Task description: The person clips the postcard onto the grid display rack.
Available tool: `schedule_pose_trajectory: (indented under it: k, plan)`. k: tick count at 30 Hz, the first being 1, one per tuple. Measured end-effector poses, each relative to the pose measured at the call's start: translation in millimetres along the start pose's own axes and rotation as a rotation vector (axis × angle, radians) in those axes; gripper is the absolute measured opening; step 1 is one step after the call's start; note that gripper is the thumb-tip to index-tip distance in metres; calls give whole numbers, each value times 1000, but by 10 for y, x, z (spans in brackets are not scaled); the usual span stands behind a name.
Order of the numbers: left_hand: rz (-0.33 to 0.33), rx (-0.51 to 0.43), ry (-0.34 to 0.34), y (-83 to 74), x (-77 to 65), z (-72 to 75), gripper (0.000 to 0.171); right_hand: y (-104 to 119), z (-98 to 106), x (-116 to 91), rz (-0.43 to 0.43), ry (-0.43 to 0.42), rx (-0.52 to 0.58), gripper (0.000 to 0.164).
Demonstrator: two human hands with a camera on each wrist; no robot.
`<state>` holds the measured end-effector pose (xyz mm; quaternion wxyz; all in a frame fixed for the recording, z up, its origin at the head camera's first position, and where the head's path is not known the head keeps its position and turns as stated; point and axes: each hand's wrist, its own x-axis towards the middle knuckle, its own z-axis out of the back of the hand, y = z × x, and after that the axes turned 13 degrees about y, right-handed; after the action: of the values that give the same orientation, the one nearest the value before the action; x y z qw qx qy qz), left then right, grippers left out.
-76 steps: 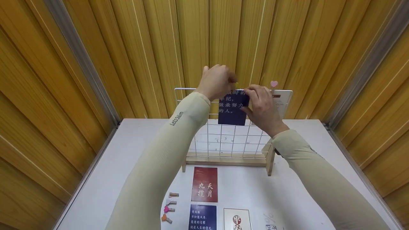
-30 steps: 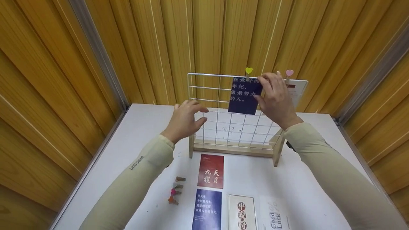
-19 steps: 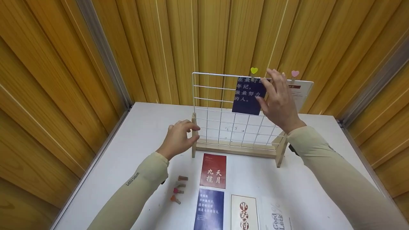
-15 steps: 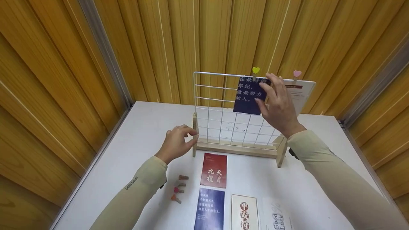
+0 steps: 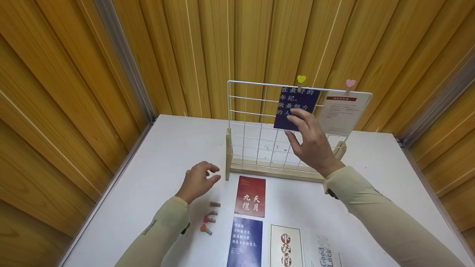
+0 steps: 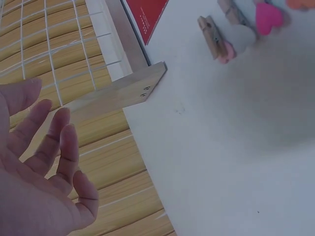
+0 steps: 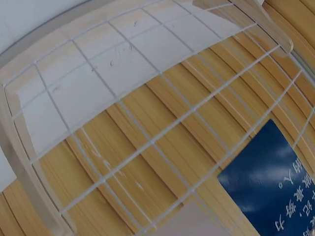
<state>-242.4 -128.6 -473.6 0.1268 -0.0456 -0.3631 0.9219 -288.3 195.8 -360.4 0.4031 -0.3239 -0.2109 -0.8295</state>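
A navy card (image 5: 284, 120) with white writing hangs from the top bar of a white wire grid (image 5: 253, 84) under a clothespin with a yellow heart (image 5: 301, 79). My right hand (image 5: 313, 144) is in front of the card's lower part, fingers spread and holding nothing. In the right wrist view the navy card (image 7: 270, 177) shows at the lower right, with the hand out of view. My left hand (image 5: 197, 182) hovers left of the grid's wooden foot (image 5: 228, 155), fingers loosely bent with nothing in them. The left wrist view shows its fingers (image 6: 69, 142) apart.
A white card (image 5: 339, 115) hangs at the right under a pink heart clothespin (image 5: 350, 83). Several clothespins (image 5: 206, 229) lie left of a red card (image 5: 250, 196) and a blue card (image 5: 245, 243). Nearer are a cream card (image 5: 285, 244) and a Good Luck card (image 5: 324, 252).
My left hand has let go of the yellow heart clothespin and moved down to the left. My right hand has left the navy card's edge and lowered in front of it.
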Motion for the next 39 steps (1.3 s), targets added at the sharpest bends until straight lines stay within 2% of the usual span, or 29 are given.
schedule_pose_trajectory:
  k: [7,12,15,20,28,34,39]
  plan:
    - [74,-49,10,153,-63,-112,17,-18,-212,-102,0,53,6,41]
    - [84,-88,15,233,-103,-185,17,-23,-374,-193,-6,89,16,41]
    - [89,-102,33,265,-109,-232,19,-31,-460,-258,-36,105,13,43]
    - [142,-121,83,320,-123,-306,27,-46,-626,-357,-114,157,45,45]
    - [291,-140,121,451,-203,-381,27,-29,-917,-552,-232,335,135,43]
    - [366,-171,126,483,-224,-434,15,-23,-1061,-691,-323,472,192,46]
    - [386,-105,110,512,-246,-478,22,14,-1171,-752,-470,608,312,50]
